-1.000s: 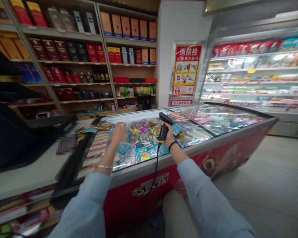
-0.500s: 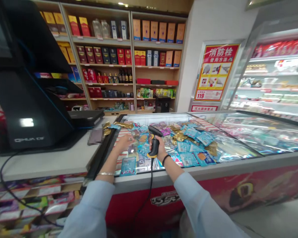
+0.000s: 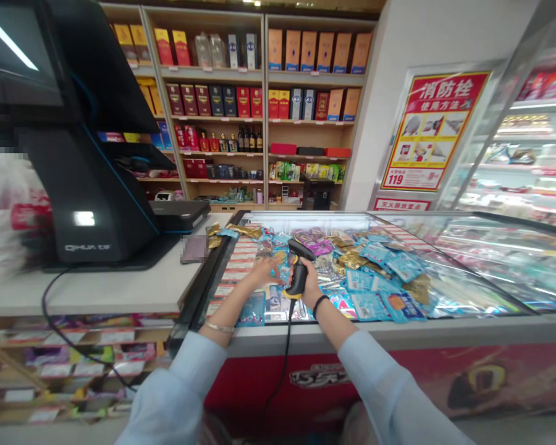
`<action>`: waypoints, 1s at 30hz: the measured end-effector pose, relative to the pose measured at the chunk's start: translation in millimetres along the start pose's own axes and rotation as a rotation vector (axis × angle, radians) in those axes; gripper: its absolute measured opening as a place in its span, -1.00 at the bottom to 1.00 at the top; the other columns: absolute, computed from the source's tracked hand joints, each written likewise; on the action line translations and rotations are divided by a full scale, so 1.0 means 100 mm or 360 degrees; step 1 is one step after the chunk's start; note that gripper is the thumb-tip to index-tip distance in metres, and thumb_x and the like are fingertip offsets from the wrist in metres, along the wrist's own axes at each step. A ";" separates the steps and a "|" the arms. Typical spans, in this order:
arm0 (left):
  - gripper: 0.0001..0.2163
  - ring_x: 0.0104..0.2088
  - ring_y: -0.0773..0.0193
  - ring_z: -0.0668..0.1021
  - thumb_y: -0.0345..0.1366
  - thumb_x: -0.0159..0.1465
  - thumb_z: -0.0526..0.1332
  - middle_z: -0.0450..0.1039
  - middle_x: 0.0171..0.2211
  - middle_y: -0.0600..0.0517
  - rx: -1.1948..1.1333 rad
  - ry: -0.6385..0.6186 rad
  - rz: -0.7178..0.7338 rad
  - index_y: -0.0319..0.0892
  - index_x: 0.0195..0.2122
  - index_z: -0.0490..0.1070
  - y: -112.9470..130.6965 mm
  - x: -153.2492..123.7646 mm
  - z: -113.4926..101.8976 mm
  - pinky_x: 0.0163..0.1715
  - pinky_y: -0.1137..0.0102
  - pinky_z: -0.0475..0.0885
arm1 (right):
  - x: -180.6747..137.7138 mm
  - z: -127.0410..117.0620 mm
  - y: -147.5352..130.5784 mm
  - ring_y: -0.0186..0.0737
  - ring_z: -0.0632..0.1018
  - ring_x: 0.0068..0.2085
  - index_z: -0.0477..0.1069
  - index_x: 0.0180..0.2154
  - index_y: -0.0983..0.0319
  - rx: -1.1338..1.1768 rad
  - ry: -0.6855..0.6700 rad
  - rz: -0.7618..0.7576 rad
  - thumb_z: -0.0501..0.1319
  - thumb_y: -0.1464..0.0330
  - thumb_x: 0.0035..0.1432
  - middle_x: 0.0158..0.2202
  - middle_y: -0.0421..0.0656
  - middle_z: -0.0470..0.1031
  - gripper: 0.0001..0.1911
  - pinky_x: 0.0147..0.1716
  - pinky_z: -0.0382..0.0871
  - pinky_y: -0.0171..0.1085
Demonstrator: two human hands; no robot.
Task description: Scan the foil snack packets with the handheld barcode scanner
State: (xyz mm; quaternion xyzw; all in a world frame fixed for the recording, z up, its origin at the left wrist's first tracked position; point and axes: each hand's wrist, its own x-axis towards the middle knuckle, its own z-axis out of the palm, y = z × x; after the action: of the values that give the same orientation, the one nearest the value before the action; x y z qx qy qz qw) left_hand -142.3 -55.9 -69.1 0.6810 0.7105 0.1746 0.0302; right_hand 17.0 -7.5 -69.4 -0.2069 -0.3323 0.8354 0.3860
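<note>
My right hand (image 3: 309, 285) is wrapped round the grip of a black corded barcode scanner (image 3: 299, 266) with a yellow trim, its head aimed left. Close beside it, my left hand (image 3: 262, 271) pinches a small snack packet (image 3: 280, 264) lifted in front of the scanner head. Both hands hover over a heap of small blue, gold and purple packets (image 3: 370, 278) spread on the glass lid of a red chest freezer (image 3: 398, 337). A blue packet (image 3: 254, 308) lies flat near the lid's front edge, under my left wrist.
A black checkout terminal (image 3: 88, 185) stands on the white counter (image 3: 106, 287) at the left, its cable (image 3: 65, 337) hanging off the front. Shelves of boxed goods (image 3: 259, 99) fill the back wall. A refrigerated display case (image 3: 528, 154) stands at the right.
The view has swung left, bringing the terminal into sight. My left hand has left the heap and lifted a packet close to the scanner, which has come nearer to it.
</note>
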 end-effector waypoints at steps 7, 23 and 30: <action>-0.45 0.13 -0.04 0.36 -0.04 0.00 0.39 0.34 0.11 -0.12 0.0086 0.0103 -0.0616 -0.09 0.02 0.40 -0.11 0.00 -0.08 0.08 0.22 0.26 | -0.05 0.04 -0.03 -0.35 0.35 -0.73 0.34 -0.50 0.22 0.0053 0.0014 0.0037 0.19 0.10 0.03 -0.72 -0.27 0.35 -0.69 -0.75 0.25 -0.39; -0.50 0.08 -0.16 0.38 0.01 0.25 0.10 0.36 0.04 -0.39 0.0418 0.0590 -0.1165 -0.33 0.02 0.37 -0.34 -0.19 -0.16 -0.02 0.13 0.33 | -0.01 -0.05 -0.07 -0.32 0.38 -0.70 0.31 -0.53 0.21 0.0106 -0.0011 -0.0005 0.21 0.15 0.05 -0.68 -0.23 0.37 -0.71 -0.73 0.29 -0.35; -0.48 0.03 -0.08 0.49 -0.10 0.16 0.28 0.45 -0.04 -0.34 0.0066 0.0514 -0.1215 -0.31 0.05 0.26 -0.34 -0.20 -0.23 -0.07 0.23 0.36 | -0.07 -0.02 -0.14 -0.34 0.36 -0.70 0.36 -0.50 0.23 0.0068 -0.0240 -0.0086 0.21 0.15 0.03 -0.68 -0.24 0.36 -0.72 -0.74 0.26 -0.38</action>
State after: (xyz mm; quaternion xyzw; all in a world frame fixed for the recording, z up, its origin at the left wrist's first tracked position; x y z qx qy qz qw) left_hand -179.7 -80.5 -60.9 0.3329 0.9110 0.2411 -0.0330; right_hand 29.8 -4.8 -60.4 -0.1260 -0.3479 0.8448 0.3865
